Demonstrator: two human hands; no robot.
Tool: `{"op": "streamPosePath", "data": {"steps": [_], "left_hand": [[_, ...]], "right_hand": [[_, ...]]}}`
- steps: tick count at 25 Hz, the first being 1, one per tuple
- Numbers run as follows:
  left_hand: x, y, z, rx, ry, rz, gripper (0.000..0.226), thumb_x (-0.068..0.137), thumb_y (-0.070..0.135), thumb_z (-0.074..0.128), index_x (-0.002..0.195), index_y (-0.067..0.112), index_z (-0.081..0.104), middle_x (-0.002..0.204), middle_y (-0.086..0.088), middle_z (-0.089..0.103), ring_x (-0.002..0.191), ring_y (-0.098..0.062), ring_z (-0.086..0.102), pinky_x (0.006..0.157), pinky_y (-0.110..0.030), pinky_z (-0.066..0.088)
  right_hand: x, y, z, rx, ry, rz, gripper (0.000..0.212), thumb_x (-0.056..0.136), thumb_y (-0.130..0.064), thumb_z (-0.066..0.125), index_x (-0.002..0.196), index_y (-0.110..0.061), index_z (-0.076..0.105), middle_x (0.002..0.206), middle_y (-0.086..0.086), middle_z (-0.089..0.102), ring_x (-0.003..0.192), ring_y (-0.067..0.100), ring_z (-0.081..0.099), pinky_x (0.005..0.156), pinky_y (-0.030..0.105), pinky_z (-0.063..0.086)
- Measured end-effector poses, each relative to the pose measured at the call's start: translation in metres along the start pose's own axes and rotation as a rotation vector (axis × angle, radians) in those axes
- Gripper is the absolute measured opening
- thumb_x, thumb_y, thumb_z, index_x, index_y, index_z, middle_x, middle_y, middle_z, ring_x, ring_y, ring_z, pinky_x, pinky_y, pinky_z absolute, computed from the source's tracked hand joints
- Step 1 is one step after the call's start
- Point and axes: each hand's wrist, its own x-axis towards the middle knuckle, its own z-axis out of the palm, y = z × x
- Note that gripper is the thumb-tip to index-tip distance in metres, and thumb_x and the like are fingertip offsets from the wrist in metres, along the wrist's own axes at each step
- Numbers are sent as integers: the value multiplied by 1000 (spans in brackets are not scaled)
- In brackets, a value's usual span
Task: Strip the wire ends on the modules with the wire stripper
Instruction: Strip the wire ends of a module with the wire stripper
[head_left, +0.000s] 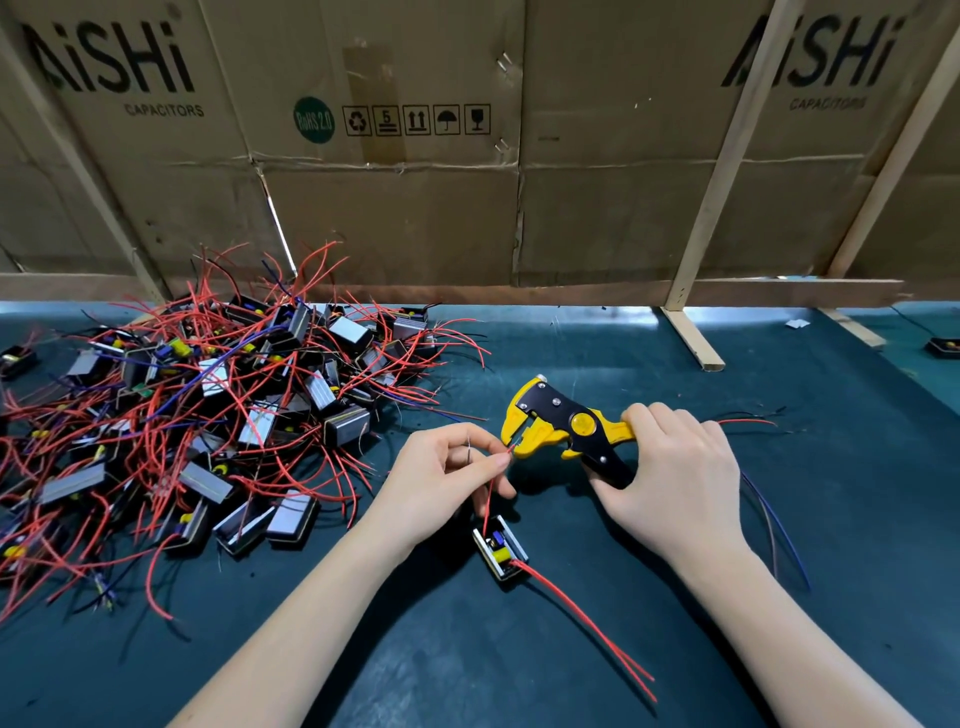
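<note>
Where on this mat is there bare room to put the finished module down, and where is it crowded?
Bare mat lies behind the wire stripper, between the module pile and the wooden strut. More shows near the front edge, between the forearms. The pile crowds the mat's left side; loose wires lie beside the right hand.

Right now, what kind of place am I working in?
Probably an electronics assembly bench in a small workshop: a heap of wired modules on a green mat, a wire stripper in your right hand, and capacitor cartons walling the back.
</note>
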Motion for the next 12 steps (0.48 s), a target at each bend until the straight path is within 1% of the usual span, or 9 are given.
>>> {"op": "streamPosePath", "data": {"steps": [6, 12], "left_hand": [[-1, 0, -1, -24, 7, -19, 10, 93, 8, 64, 86, 0, 64, 72, -13, 74, 46, -14, 53, 47, -12, 39], [-1, 1, -1, -41, -2, -23, 11, 93, 9, 64, 86, 1, 63, 75, -14, 74, 46, -15, 54, 48, -14, 41]], "right_hand": [[-1, -2, 2, 6, -4, -13, 41, 61, -40, 79, 77, -11, 56, 69, 2, 53, 65, 31, 52, 62, 37, 37], [-1, -2, 0, 31, -4, -5, 42, 60, -41, 82, 72, -12, 54, 64, 1, 52, 61, 31, 54, 58, 36, 38]]}}
